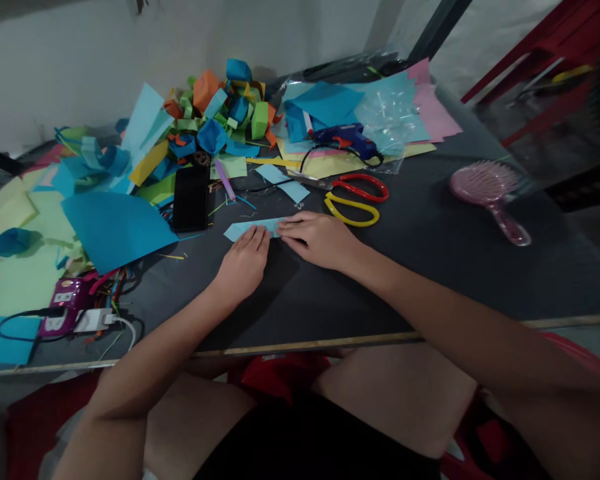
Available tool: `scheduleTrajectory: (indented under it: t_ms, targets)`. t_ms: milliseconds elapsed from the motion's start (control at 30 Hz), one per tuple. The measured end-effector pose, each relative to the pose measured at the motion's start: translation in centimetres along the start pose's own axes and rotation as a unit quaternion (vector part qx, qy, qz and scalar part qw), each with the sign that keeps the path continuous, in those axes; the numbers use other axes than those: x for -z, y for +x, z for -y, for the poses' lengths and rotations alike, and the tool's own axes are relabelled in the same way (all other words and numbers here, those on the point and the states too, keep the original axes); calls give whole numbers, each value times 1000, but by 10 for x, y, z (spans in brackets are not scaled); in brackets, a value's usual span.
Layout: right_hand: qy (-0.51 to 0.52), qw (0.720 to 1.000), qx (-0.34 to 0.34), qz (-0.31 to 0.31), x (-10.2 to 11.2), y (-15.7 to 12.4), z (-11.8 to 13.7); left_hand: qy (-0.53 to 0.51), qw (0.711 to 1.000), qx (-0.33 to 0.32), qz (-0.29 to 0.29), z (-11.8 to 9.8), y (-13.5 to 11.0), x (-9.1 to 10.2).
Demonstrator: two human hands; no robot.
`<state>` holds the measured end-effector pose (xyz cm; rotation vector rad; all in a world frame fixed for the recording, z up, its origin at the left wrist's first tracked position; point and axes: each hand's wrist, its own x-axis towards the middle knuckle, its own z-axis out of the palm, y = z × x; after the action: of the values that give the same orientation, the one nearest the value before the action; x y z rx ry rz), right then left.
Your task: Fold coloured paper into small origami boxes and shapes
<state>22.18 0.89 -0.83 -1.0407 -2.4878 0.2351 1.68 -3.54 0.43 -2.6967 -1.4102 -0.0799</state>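
A light blue paper strip (240,229) lies on the dark table (430,267) in front of me. My left hand (244,261) rests flat on it, fingers stretched out and together, pressing its middle. My right hand (316,237) lies beside it, fingers extended over the strip's right end, also pressing down. Neither hand lifts anything. Part of the strip is hidden under both hands.
Red and yellow scissors (357,197) lie just beyond my right hand. A blue glue gun (345,138), a black phone (191,198), a pink hairbrush (487,190) and a heap of folded coloured paper (215,113) surround the spot. A large blue sheet (113,227) and a charger (65,310) lie left.
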Motion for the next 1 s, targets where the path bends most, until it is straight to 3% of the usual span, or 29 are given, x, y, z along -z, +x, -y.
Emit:
scheduleTrajectory:
  t_ms: [267,1000]
  targets:
    - [-2,1000,-11,0,2,0,5,16,1000,-15,20,0,3,1]
    - [-27,996,-71,36,8,3,9,47,998,-37,6,-9,0,13]
